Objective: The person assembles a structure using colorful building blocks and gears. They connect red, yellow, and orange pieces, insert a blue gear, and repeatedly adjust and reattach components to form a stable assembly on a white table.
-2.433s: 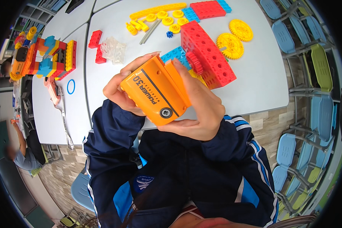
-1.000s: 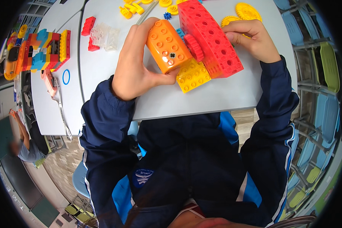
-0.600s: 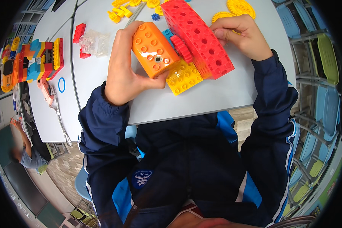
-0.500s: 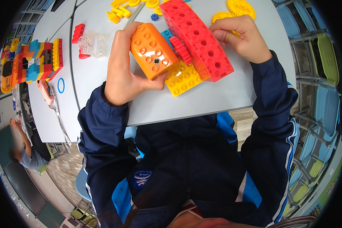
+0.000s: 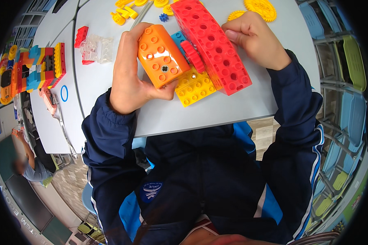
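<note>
Orange block (image 5: 161, 55), studded and round-edged, is sitting in my left grip (image 5: 129, 75), over the near part of the counter (image 5: 163, 121). That grip is curving wide around it: fingers running up its left side, thumb tucking under the near end. Small cross-shaped hole is showing among the studs.

Just right of it, a red gear (image 5: 193, 57) is sticking out from the side of a long red block (image 5: 216, 51), which is slanting from far left to near right, row of holes showing. My right grip (image 5: 257, 41) is closing thumb and index nearly together at the block's right side; can't tell what, if anything, it's pinching. Between the two blocks, a yellow plate (image 5: 195, 87) is lying low toward me, a blue brick (image 5: 178, 39) farther off.

Beyond, a small blue gear (image 5: 163, 17) is lying near some yellow parts; large yellow gears (image 5: 261, 10) are lying past my right grip. To the left, clear bricks (image 5: 97, 48) are lying beside a red brick (image 5: 81, 36); farther left are a blue ring (image 5: 64, 93) and a multicoloured build (image 5: 37, 67). Chairs (image 5: 351, 110) are lining the right side; a person (image 5: 34, 171) is sitting far left.
</note>
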### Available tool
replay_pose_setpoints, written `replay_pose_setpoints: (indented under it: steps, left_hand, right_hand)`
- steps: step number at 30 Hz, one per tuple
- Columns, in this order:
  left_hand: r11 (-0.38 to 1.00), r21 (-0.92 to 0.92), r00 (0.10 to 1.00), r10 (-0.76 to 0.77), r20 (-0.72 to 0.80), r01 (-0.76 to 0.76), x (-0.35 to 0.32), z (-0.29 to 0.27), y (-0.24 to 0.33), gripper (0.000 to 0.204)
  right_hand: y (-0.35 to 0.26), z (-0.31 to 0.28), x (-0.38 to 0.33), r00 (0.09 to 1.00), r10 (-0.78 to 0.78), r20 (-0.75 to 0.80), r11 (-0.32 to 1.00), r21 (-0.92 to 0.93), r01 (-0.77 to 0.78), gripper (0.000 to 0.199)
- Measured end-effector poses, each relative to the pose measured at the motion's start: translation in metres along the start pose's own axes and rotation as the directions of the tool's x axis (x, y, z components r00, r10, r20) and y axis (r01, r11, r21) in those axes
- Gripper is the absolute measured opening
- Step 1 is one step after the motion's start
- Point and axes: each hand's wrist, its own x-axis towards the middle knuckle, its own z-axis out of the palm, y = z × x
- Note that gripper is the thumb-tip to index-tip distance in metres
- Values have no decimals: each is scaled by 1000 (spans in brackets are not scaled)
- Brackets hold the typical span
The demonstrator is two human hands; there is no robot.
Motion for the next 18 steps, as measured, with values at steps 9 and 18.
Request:
replay_pose_setpoints:
  steps: [9,18]
  left_hand:
    - [1000,-7,1000,3,11,-3,-1,-1,-1,95]
    - [999,-36,1000,-11,3,12,-1,0,-1,92]
  right_hand:
    - [-14,-14,12,939,283,197,959,-33,-282,31]
    - [-16,-30,35,758,413,505,861,55,-506,17]
